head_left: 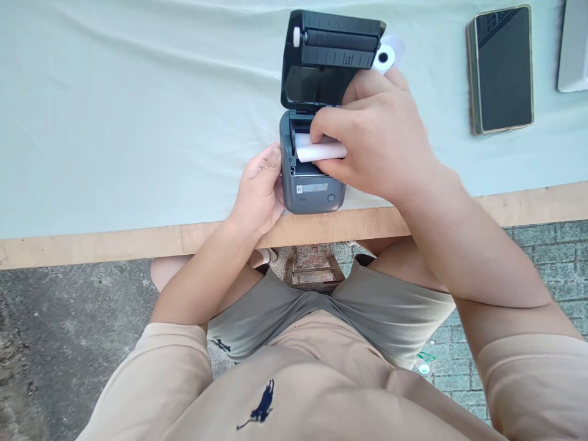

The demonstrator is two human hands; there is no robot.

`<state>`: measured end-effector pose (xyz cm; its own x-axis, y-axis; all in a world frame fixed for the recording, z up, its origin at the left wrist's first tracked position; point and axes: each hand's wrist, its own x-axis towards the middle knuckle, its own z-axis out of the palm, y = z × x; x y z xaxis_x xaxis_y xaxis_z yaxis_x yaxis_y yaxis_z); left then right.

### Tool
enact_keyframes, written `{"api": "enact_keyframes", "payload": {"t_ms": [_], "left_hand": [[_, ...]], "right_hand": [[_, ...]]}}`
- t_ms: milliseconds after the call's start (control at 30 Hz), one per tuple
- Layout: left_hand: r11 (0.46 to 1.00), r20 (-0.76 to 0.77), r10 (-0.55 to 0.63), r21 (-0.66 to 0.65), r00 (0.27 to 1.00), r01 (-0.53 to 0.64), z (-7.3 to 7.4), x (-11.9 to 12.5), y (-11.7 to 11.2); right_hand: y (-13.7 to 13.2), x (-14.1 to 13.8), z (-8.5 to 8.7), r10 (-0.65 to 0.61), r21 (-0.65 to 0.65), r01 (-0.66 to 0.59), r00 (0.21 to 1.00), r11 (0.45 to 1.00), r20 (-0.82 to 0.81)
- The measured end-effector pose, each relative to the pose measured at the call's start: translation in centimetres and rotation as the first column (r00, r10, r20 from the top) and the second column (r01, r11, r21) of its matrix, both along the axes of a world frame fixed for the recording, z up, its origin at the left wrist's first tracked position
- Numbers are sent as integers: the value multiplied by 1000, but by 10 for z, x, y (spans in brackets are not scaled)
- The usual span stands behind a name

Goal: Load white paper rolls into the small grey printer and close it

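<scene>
A small dark grey label printer [312, 199] stands near the table's front edge with its lid [331, 55] raised. My left hand [264, 187] is wrapped round the printer's left side, thumb against the casing. Between the thumb and fingers of my right hand [374, 135] is a white paper roll [316, 149], held at the opening of the printer's compartment. The roll's right end is hidden by my hand. Behind my right hand another white roll with a dark core [383, 57] rests on the cloth.
A pale cloth [138, 122] covers the table, with a bare wooden edge [114, 242] in front. To the right lies a smartphone [503, 70] on top of another flat object. Part of a grey device [574, 49] shows at the far right corner.
</scene>
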<state>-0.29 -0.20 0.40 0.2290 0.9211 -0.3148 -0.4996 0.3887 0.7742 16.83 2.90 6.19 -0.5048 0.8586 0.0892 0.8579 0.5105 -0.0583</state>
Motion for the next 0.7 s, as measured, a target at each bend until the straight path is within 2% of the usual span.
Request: {"api": "enact_keyframes", "payload": {"t_ms": [300, 433, 533, 700], "left_hand": [[1000, -2, 17, 18, 1000, -17, -2, 0, 0], [1000, 25, 27, 15, 999, -27, -1, 0, 1], [1000, 36, 31, 4, 999, -31, 1, 1, 1], [999, 36, 51, -8, 998, -51, 3, 3, 1]], "right_hand": [[-2, 6, 8, 44, -32, -46, 998, 998, -43], [-8, 6, 5, 109, 106, -101, 991, 989, -78], [-14, 8, -1, 191, 239, -167, 978, 956, -80], [-21, 11, -9, 318, 327, -270, 943, 906, -102]]}}
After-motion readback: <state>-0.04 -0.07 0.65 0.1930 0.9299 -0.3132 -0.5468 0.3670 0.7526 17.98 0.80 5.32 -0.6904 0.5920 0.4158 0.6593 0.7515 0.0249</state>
